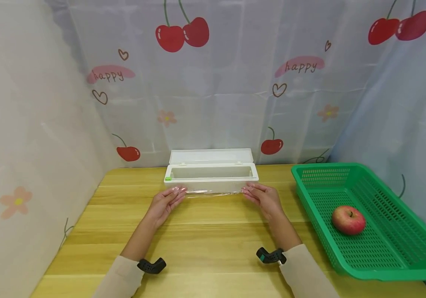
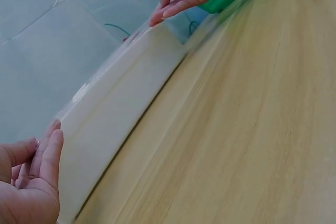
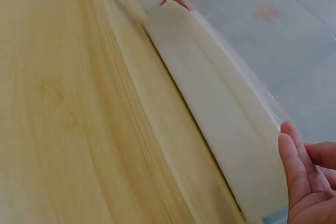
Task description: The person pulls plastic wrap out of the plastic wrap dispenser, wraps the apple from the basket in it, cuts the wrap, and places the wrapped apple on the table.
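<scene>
A white cling film dispenser box with its lid raised sits at the back of the table. A strip of clear cling film stretches along its front between the two hands. My left hand pinches the film's left end between thumb and fingers, close to the box's front left corner. At the other end, my right hand pinches the film near the front right corner. Both wrist views show the fingertips at the box's upper front edge. A green slider lies at the left of the box's rim.
To the right stands a green plastic basket holding a red apple. A curtain printed with cherries hangs right behind the wooden table and along both sides. Each wrist carries a black band piece.
</scene>
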Tool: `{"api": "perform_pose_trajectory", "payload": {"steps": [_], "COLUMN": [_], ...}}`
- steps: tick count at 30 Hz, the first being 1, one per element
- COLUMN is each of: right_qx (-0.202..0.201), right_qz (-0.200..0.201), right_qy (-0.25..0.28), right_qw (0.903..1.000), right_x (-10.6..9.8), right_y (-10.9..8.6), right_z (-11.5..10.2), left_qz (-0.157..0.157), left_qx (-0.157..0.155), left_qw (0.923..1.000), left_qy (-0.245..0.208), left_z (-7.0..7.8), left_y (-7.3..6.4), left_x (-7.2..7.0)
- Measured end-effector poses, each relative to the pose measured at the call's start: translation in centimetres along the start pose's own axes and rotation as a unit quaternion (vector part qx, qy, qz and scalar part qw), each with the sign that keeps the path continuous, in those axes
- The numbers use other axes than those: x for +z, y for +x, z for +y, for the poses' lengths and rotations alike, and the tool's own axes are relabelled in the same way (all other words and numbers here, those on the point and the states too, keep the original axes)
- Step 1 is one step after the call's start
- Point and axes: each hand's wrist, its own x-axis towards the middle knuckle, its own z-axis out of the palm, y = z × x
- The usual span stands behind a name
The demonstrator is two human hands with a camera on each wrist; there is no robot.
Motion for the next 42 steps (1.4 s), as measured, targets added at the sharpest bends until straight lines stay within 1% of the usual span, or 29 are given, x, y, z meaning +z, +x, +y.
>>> {"api": "perform_pose_trajectory", "payload": {"steps": [5,8,12,16,22,28,32,36,42], "right_qx": [0.002,0.001,-0.006,-0.012,-0.016,-0.018,-0.019,-0.025,-0.025], "right_qz": [0.005,0.001,-0.003,-0.007,-0.013,-0.020,-0.019,-0.027,-0.031], "right_qy": [-0.026,-0.038,-0.044,-0.060,-0.076,-0.067,-0.064,-0.063,-0.060], "right_qw": [0.9996,0.9993,0.9990,0.9981,0.9969,0.9974,0.9976,0.9973,0.9974], "right_x": [-0.4,-0.4,-0.3,-0.2,-0.1,0.0,0.0,0.0,0.1], "right_y": [-0.8,-1.2,-1.8,-2.3,-3.1,-3.6,-3.9,-4.2,-4.7], "right_z": [-0.1,-0.1,-0.1,-0.2,-0.6,-1.1,-1.4,-1.7,-2.3], "left_qz": [0.020,0.030,0.037,0.041,0.037,0.034,0.036,0.039,0.024], "left_qx": [-0.007,-0.003,0.002,-0.003,0.004,0.014,0.019,0.018,0.024], "left_qw": [0.9997,0.9995,0.9992,0.9988,0.9984,0.9989,0.9987,0.9982,0.9977], "left_qy": [0.008,0.009,0.016,0.026,0.043,0.029,0.031,0.043,0.059], "left_z": [-0.1,-0.1,-0.1,0.1,0.5,1.0,1.2,1.4,1.8], "left_y": [-0.7,-1.1,-1.7,-2.4,-3.3,-3.8,-4.1,-4.6,-5.3], "left_x": [0.7,1.0,1.4,1.5,1.6,2.1,2.5,2.8,2.9]}}
